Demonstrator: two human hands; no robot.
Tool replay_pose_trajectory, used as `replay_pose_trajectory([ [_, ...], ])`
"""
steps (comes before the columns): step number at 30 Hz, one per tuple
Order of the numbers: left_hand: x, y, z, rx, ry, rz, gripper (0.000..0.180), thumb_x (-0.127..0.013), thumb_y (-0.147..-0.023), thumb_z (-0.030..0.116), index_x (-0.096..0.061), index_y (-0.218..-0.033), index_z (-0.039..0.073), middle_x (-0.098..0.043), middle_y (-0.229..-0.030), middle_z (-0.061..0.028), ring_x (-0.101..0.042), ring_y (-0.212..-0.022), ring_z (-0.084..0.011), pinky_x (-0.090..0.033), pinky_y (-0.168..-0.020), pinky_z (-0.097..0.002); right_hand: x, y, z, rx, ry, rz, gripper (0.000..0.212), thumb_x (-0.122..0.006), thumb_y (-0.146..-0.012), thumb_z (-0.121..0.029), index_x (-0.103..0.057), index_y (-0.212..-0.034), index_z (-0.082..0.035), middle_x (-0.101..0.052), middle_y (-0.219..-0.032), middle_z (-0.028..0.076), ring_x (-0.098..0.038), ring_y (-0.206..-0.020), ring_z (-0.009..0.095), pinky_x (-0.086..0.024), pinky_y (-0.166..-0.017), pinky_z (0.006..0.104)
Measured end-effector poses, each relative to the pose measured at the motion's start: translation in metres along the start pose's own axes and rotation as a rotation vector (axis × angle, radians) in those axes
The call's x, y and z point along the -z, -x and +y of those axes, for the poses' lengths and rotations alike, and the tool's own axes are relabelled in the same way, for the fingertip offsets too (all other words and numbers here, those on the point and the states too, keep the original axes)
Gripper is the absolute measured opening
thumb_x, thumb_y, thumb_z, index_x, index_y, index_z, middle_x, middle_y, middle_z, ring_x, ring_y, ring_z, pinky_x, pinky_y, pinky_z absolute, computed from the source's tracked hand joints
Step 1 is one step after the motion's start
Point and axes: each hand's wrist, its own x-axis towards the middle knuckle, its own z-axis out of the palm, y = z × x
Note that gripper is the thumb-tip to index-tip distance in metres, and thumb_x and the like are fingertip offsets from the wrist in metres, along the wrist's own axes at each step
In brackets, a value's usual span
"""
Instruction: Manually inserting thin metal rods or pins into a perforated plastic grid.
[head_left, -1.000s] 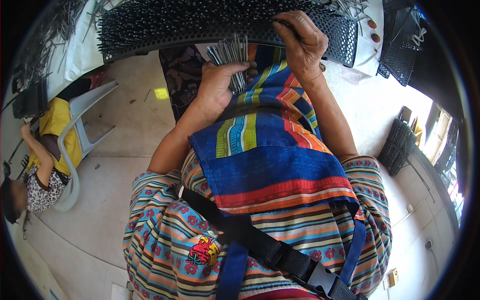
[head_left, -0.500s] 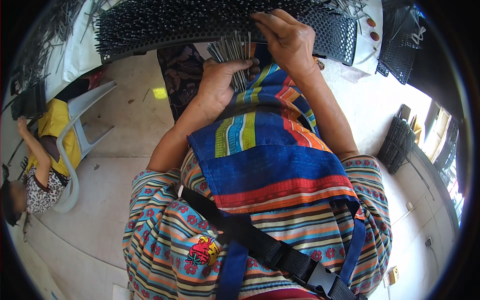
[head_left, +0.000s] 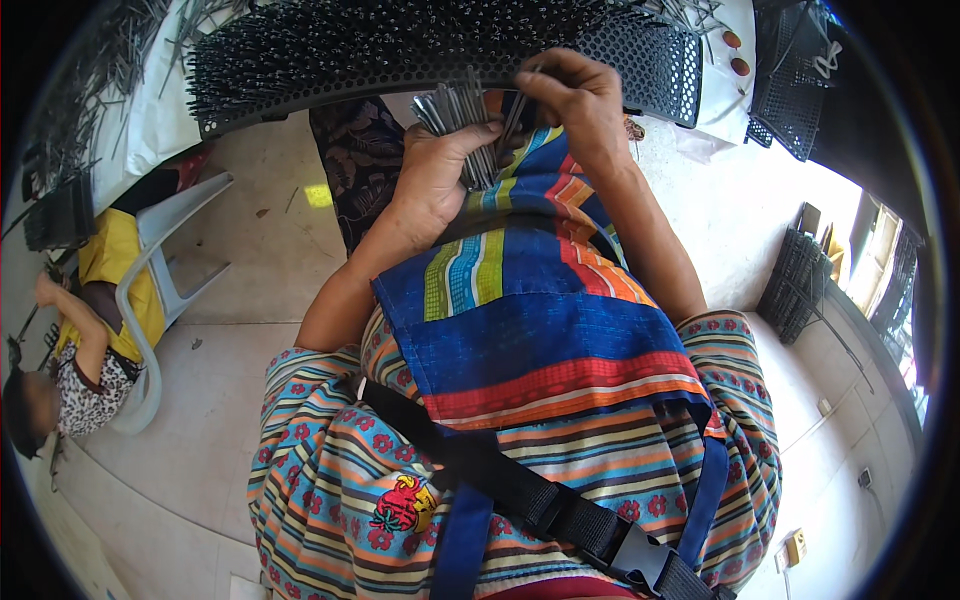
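Note:
My left hand (head_left: 435, 175) is closed around a bundle of thin grey rods (head_left: 468, 125), which stand up past the thumb. To its right, my right hand (head_left: 585, 100) pinches a single slim rod (head_left: 513, 118), slightly blurred, beside the bundle. Just beyond both hands lies a curved black perforated panel (head_left: 650, 75). Rods stand packed in the holes over its left and middle, while holes at the right end show bare. My right fingertips are in front of the panel's near edge, apart from the standing rods.
Loose rods (head_left: 95, 60) lie on the white-covered table (head_left: 165, 120) at far left. More perforated pieces (head_left: 795, 85) are at the right. Another person (head_left: 95, 330) sits at left by a pale plastic chair (head_left: 150, 270). A dark stack (head_left: 795, 280) rests against the right wall.
My right hand has come back from the standing rods toward me and now pinches a rod beside the bundle. My left hand still holds the bundle. The seated person's hand has shifted down.

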Motion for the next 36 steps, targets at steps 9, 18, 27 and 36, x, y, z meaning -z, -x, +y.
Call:
replay_pose_trajectory([
  [9,0.021,0.023,-0.013,0.230,-0.173,-0.108,0.030,-0.057,-0.080,-0.007,-0.059,-0.110,-0.005,-0.068,-0.090,-0.0166,-0.069,-0.078,-0.0256,-0.058,-0.072,-0.0371,0.014,-0.015,0.000,0.701,0.240,0.268,0.010,-0.070,-0.081,0.004,-0.068,-0.090,0.000,-0.060,-0.074,-0.002,-0.051,-0.065,0.003,-0.041,-0.059,0.0163],
  [18,0.021,0.017,-0.018,0.040,-0.219,-0.044,0.020,-0.058,-0.081,-0.009,-0.060,-0.101,-0.007,-0.069,-0.087,-0.0167,-0.069,-0.075,-0.0228,-0.058,-0.070,-0.0343,0.023,-0.017,-0.004,0.730,0.403,0.247,0.012,-0.074,-0.076,0.001,-0.069,-0.087,0.001,-0.063,-0.076,0.004,-0.057,-0.065,0.008,-0.044,-0.059,0.0201],
  [27,0.003,0.004,-0.011,0.042,-0.098,-0.004,0.017,-0.061,-0.079,-0.008,-0.061,-0.095,-0.010,-0.069,-0.083,-0.0183,-0.069,-0.069,-0.0236,-0.058,-0.064,-0.0325,0.019,-0.019,0.004,0.687,0.521,0.226,0.012,-0.075,-0.073,-0.006,-0.070,-0.084,-0.003,-0.064,-0.076,0.007,-0.063,-0.064,0.019,-0.048,-0.058,0.0263],
  [36,0.003,-0.004,-0.014,0.126,-0.025,0.005,0.025,-0.062,-0.081,-0.004,-0.062,-0.107,-0.005,-0.070,-0.090,-0.0167,-0.069,-0.075,-0.0232,-0.057,-0.068,-0.0336,0.010,-0.019,0.007,0.726,0.644,0.245,0.014,-0.074,-0.074,-0.013,-0.071,-0.087,-0.009,-0.063,-0.074,0.007,-0.064,-0.065,0.025,-0.049,-0.056,0.0308],
])
